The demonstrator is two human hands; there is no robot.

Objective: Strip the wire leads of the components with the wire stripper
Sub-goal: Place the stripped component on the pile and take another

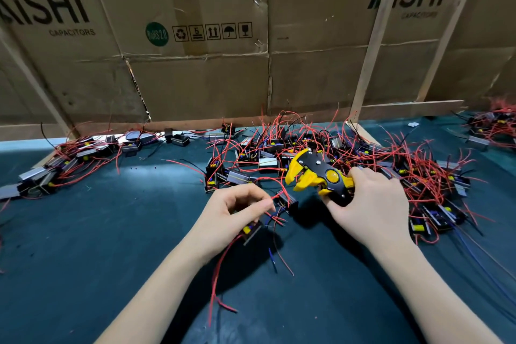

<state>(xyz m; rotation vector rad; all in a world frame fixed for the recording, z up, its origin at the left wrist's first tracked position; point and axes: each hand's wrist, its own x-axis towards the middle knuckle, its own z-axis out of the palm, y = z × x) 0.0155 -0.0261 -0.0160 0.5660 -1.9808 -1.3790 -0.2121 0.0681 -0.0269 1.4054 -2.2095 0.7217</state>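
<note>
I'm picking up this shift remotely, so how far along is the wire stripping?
Possibly done: the row of components at far left, though their lead ends are too small to judge. In hand: the left hand holds one component; the right hand grips the wire stripper, no wire visibly in it. Left: the tangled pile behind.

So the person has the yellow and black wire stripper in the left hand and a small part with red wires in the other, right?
Not quite: the head view shows the wire stripper in the right hand. The left hand holds the small part with red wires.
</note>
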